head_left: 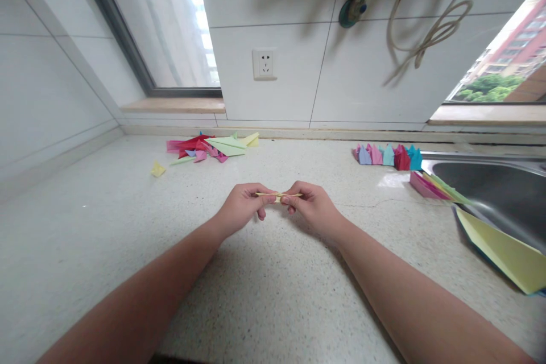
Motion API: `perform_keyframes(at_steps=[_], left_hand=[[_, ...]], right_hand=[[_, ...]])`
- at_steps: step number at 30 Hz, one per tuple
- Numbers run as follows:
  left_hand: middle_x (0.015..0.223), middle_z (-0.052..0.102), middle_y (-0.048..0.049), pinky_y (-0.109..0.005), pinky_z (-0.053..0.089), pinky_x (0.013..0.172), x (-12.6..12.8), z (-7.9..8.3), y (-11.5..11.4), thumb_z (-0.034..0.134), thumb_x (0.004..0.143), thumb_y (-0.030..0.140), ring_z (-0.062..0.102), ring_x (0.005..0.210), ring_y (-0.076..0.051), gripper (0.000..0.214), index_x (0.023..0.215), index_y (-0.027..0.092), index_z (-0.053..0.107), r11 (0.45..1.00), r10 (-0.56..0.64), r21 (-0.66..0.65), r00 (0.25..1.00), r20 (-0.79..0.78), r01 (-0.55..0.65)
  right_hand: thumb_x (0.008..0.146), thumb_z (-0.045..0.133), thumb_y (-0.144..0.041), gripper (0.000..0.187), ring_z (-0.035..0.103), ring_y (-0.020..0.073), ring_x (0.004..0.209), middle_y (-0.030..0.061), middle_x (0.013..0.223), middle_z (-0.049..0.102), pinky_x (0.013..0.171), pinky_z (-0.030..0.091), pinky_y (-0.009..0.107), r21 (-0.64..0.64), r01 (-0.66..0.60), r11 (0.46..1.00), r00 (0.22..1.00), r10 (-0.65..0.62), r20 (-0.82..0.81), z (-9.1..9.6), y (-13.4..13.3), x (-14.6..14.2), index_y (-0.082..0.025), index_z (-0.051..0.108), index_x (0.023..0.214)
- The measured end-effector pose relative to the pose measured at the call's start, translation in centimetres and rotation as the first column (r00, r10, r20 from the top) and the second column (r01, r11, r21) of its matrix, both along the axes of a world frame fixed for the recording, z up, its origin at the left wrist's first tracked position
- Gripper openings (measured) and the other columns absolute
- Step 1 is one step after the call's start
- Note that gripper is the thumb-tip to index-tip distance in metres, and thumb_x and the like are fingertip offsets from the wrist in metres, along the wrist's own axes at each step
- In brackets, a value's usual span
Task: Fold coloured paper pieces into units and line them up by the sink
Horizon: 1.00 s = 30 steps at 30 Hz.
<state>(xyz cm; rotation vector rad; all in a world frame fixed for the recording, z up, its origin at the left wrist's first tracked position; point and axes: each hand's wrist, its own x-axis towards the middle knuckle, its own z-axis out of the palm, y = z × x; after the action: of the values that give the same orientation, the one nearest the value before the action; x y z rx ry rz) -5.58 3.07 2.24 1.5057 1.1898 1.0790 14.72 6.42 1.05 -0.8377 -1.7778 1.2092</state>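
Head view: the fingertips point(267, 201) of the left hand point(241, 206) and the right hand point(314, 206) pinch a small yellow paper strip point(278, 197) from both ends. The fingers are curled in tight on it, thumb against finger on each side. The strip is thin and flat. It is held in the air just above the counter point(264, 296), about in the middle, between the two hands. Both arms reach out over the speckled counter top.

Farther back on the left lies a messy pile of folded papers point(211, 147) in red, pink, green and yellow. A little yellow scrap point(157, 169) lies alone, near that pile. On the right, by the wall, a row of small folded shapes point(386, 155) stands side by side in purple, pink, blue and red. Just beside the row, a stack of colored sheets point(429, 186) lies at the edge of the metal sink point(503, 193). A big pale yellow sheet point(507, 256) hangs over the near rim of the sink. On the tiled wall behind is a white socket point(264, 63), and hoses point(430, 28) hang higher up.
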Motion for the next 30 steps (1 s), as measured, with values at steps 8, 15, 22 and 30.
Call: perform_keyframes(at_steps=[8, 15, 22, 30], left_hand=[[0.05, 0.062, 0.0008, -0.023, 0.042, 0.049, 0.0, 0.6, -0.2, 0.067, 0.083, 0.032, 0.056, 0.046, -0.012, 0.031, 0.108, 0.017, 0.076, 0.998, 0.033, -0.049, 0.999, -0.03, -0.034], [0.046, 0.058, 0.002, -0.021, 0.034, 0.043, -0.2, -0.2, 0.3, 0.068, 0.083, 0.038, 0.049, 0.04, -0.01, 0.036, 0.108, 0.013, 0.075, 0.996, 0.046, -0.075, 0.998, -0.033, -0.049], [0.049, 0.059, 0.0017, -0.021, 0.035, 0.044, -0.1, -0.5, 0.3, 0.069, 0.082, 0.041, 0.05, 0.042, -0.01, 0.037, 0.104, 0.013, 0.075, 0.997, 0.044, -0.055, 0.999, -0.022, -0.045], [0.065, 0.067, -0.0034, -0.022, 0.04, 0.046, -0.3, -0.9, 0.7, 0.071, 0.081, 0.04, 0.051, 0.046, -0.009, 0.038, 0.104, 0.011, 0.074, 0.993, 0.015, -0.122, 0.989, 0.15, 0.003]], right_hand=[[0.084, 0.068, -0.041, 0.025, 0.059, 0.0133, 0.058, 0.0001, 0.062, 0.064, 0.058, 0.043, 0.026, -0.034, 0.016, 0.999, 0.999, -0.015, 0.031, -0.5, 0.2, 0.0, -0.017, 0.063, 0.076], [0.085, 0.067, -0.043, 0.029, 0.065, 0.0137, 0.064, 0.0056, 0.08, 0.072, 0.064, 0.05, 0.028, -0.181, -0.104, 0.978, 0.994, 0.095, -0.059, -0.7, 0.3, -0.1, -0.015, 0.062, 0.093], [0.085, 0.067, -0.043, 0.029, 0.063, 0.0129, 0.062, 0.0043, 0.075, 0.07, 0.061, 0.048, 0.026, -0.16, -0.09, 0.983, 0.994, 0.079, -0.073, -0.5, 0.4, -0.1, -0.015, 0.061, 0.088], [0.086, 0.064, -0.041, 0.029, 0.066, 0.0147, 0.067, 0.0038, 0.077, 0.07, 0.072, 0.052, 0.032, -0.232, -0.117, 0.966, 0.985, 0.082, -0.153, -0.3, 0.2, -0.2, -0.016, 0.06, 0.1]])
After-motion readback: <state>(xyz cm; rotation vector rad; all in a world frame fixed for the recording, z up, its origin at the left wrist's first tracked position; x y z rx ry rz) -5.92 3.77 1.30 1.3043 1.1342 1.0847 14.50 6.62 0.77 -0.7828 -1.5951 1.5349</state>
